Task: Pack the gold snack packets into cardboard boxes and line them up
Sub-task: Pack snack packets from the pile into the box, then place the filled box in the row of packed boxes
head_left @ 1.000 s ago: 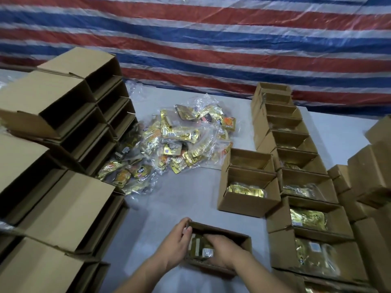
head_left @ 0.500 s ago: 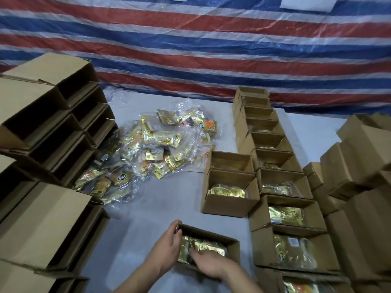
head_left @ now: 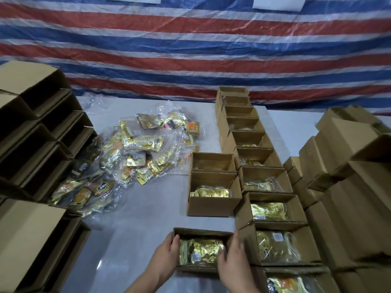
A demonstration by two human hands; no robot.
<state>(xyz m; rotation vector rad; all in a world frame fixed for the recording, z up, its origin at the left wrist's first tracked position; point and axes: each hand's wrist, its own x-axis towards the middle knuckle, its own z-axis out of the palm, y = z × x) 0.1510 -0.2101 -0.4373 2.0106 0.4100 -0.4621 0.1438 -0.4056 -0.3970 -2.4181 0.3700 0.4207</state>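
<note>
Striped tarp backdrop, grey desk (head_left: 148, 225). Filled box (head_left: 201, 233) just below short row (head_left: 213, 187); gold packet (head_left: 200, 251) inside. Left hand (head_left: 167, 253), right hand (head_left: 231, 255) clamped on box walls. Slide level, butt squarely against row, keep flaps clear.

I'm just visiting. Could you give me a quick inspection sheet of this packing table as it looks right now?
Surface: pale grey table.
Job's things: open box with gold packets; loose packet pile; row of filled boxes; short second row.
Clutter: empty box stacks left and right.
Hands: left hand and right hand hold the box's ends.
Cables: nothing seen.
Surroundings: striped tarp.
</note>
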